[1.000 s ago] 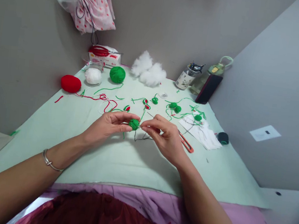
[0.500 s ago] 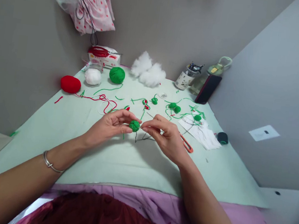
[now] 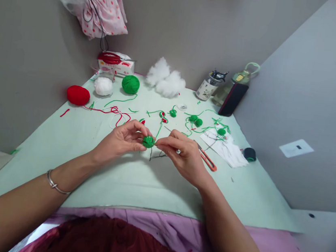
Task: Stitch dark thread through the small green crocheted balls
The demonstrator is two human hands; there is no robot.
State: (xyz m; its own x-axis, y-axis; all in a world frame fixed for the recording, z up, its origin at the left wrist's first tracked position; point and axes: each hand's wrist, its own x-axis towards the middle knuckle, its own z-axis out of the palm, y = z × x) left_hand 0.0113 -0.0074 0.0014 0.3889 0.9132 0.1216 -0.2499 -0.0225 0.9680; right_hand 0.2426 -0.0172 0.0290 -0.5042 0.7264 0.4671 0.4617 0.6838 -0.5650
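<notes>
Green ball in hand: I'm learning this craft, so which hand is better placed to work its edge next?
Likely the right hand: fingertips pinched beside the green ball, which the left hand holds.

The right hand (image 3: 184, 152) hides much of its tool (image 3: 167, 129), the tip too small to tell. Far right, the phone (image 3: 234, 100) partly hides the bottle (image 3: 241, 77); the top edge crops the pink cloth (image 3: 110, 10).

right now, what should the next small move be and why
Perhaps draw the dark yarn snug with the right hand while the left hand holds the green ball: that yarn hangs slack below, and the right hand is at the ball's edge.
</notes>
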